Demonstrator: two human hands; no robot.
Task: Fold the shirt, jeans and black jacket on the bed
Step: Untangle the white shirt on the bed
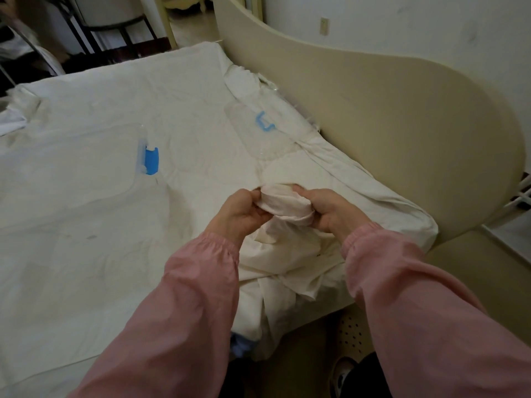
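Observation:
A white shirt (283, 248) lies crumpled at the near right edge of the bed (100, 225). My left hand (244, 212) and my right hand (330, 211) both grip a bunched, rolled part of its cloth (284, 205), holding it up between them above the sheet. The remainder of the shirt hangs down over the bed's edge. Both arms wear pink sleeves. A bit of blue cloth (240, 344) peeks out below the shirt at the bed's edge. No jeans or black jacket can be made out.
Two clear plastic bags with blue sliders lie on the sheet, one at the left (150, 160) and one near the headboard (264, 123). The cream curved headboard (402, 124) runs along the right. Dark furniture (100, 33) stands beyond the far edge.

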